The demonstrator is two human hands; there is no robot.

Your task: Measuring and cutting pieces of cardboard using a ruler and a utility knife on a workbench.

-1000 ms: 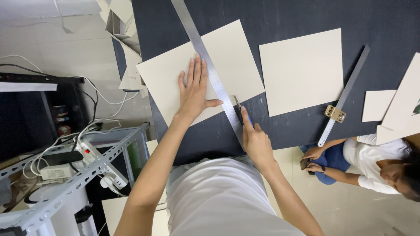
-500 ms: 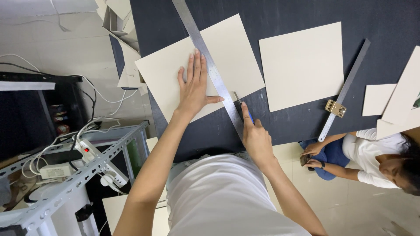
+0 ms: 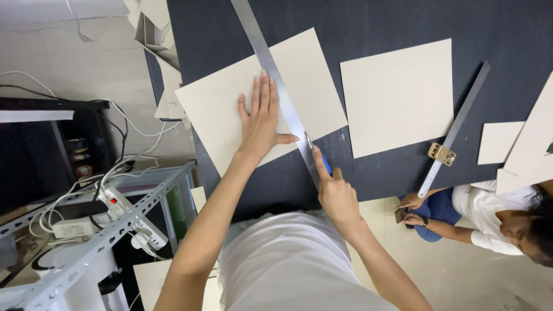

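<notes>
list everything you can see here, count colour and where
table: 1, black, top and centre
cut board: 1, cream, under the left hand
long ruler: 1, steel, lying diagonally across the cut board
knife: 1, blue handle, at the long ruler's near end
square board: 1, cream, right of the cut board
second ruler: 1, steel with brass clamp, right side
offcuts: several, cream, far right
shelf rack: 1, grey, lower left, with white cables
seated person: 1, white top, lower right
left hand: flat on the cut board
right hand: gripping the knife
</notes>
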